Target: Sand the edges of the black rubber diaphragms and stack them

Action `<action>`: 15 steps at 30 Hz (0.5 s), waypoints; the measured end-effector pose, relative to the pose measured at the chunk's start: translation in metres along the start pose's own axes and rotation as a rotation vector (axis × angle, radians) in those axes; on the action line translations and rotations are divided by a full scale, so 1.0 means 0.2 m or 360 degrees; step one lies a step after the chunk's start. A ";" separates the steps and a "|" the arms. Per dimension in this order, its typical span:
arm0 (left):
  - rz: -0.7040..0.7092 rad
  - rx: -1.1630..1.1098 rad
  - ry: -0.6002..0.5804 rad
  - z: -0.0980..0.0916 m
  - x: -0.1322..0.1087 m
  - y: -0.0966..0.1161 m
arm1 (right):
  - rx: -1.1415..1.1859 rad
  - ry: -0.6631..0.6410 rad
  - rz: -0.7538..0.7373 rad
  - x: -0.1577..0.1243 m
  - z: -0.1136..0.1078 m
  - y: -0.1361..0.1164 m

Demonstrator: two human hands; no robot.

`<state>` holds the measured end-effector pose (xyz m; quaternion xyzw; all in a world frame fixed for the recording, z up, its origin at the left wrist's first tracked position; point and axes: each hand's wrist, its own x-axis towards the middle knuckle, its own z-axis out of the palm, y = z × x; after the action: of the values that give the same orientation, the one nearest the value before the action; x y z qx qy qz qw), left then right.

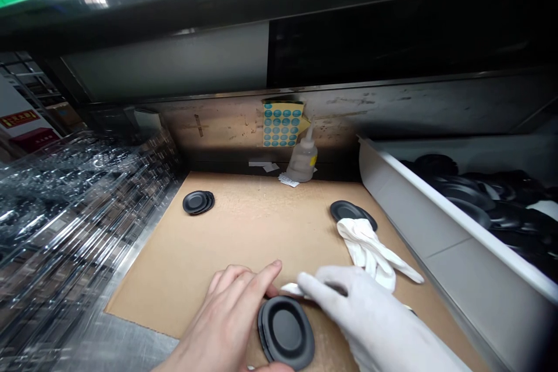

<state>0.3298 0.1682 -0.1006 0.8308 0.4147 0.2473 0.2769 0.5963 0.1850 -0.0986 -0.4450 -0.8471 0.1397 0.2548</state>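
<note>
A black oval rubber part (286,331) lies on the brown cardboard sheet (244,232) near the front edge. My bare left hand (231,317) curls around its left side, with the forefinger stretched over its top edge. My right hand (370,319), in a white glove, pinches a small white strip (291,289) just above the part. A loose white glove (370,250) lies to the right, partly over another black rubber part (346,210). A small stack of black rubber parts (198,202) sits at the back left.
A white bin (436,209) full of black rubber parts runs along the right. Stacked clear plastic trays (74,203) fill the left. A squeeze bottle (302,160) and a sheet of blue round stickers (281,124) stand at the back wall.
</note>
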 end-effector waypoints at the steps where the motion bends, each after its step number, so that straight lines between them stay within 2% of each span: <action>1: -0.0009 -0.0029 -0.0002 -0.02 0.00 0.01 | 0.0015 0.0039 0.0036 0.00 0.00 0.02; 5: 0.0012 0.0002 0.0072 -0.13 -0.01 0.06 | -0.0002 0.0013 0.0154 0.01 -0.02 0.05; 8: 0.0192 0.0503 -0.0022 -0.21 0.01 0.09 | -0.0271 0.0105 0.0139 0.04 -0.11 0.03; 11: 0.0530 0.0945 -0.0226 -0.22 0.06 0.11 | -0.0556 0.0313 0.0188 0.08 -0.26 0.02; 13: 0.0723 0.1060 -0.0298 -0.21 0.11 0.15 | -0.0638 0.0368 0.0215 0.11 -0.35 0.01; 15: 0.0858 0.1091 -0.0291 -0.19 0.14 0.20 | -0.0698 0.0399 0.0215 0.11 -0.40 -0.01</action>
<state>0.3430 0.1818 -0.0420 0.9715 0.2151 0.0843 -0.0535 0.6286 0.2036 -0.0238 -0.5590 -0.7873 -0.0868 0.2453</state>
